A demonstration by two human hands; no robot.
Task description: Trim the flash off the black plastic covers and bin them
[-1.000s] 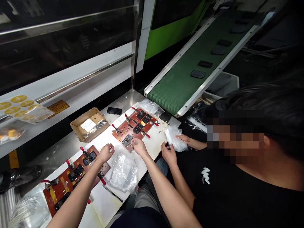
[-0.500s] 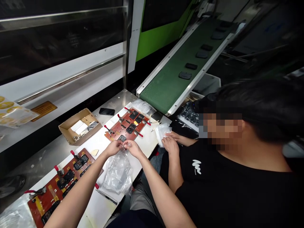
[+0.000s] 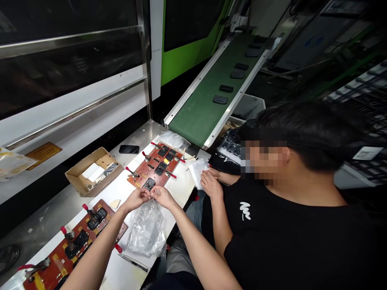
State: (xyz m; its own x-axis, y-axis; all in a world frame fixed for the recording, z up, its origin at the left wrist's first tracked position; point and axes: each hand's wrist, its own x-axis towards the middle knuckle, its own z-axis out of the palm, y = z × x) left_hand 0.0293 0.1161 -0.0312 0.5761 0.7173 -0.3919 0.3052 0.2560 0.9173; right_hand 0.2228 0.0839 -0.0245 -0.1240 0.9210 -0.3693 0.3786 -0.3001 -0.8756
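Factory machinery surrounds a stainless counter (image 3: 137,135) topped with a white sheet (image 3: 178,187), and a green conveyor belt (image 3: 193,117) carrying dark flat parts (image 3: 220,100) slopes toward it. The left hand (image 3: 137,200) and right hand (image 3: 163,197) meet above the sheet, their grip narrow, fingertips pinching a small clear piece (image 3: 156,193) too small to make out. A crumpled clear plastic bag (image 3: 146,229) lies just below them, beside a reddish-brown fixture plate (image 3: 93,229); a second plate (image 3: 157,165) with red-handled toggle clamps sits just ahead. Farther left stands a cardboard box (image 3: 90,173). At right, a co-worker's hands (image 3: 211,186) hold a whitish plastic bag (image 3: 198,173).
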